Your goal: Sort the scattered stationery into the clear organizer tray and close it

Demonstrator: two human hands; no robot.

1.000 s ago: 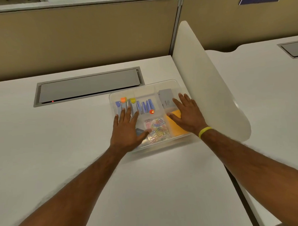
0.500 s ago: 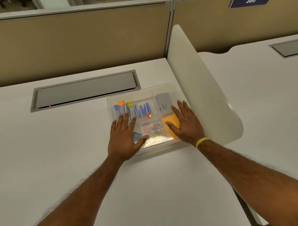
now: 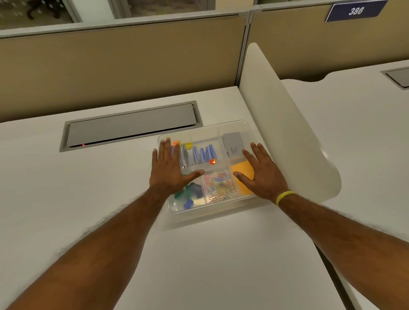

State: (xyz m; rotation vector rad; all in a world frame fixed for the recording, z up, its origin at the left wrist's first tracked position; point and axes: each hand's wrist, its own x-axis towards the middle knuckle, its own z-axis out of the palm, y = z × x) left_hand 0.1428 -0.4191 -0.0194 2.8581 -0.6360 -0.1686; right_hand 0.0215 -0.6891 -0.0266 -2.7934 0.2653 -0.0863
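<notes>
Both hands flat, fingers straight and spread, gripping nothing. Left hand [image 3: 169, 172] lies on the left half of the clear organizer tray [image 3: 214, 209], right hand [image 3: 262, 173] on its right half. The tray sits under both palms on the white desk [image 3: 202, 259]. Paper clips [image 3: 219, 185] show between the thumbs, orange notes [image 3: 243, 168] by the right thumb.

Office: tan cubicle partitions [image 3: 117, 65], white desks [image 3: 202, 259], seat plate [image 3: 355, 11] 386.

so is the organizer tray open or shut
Shut: left hand and right hand lie flat on its clear lid, above the paper clips. Latched or not, cannot tell.
</notes>
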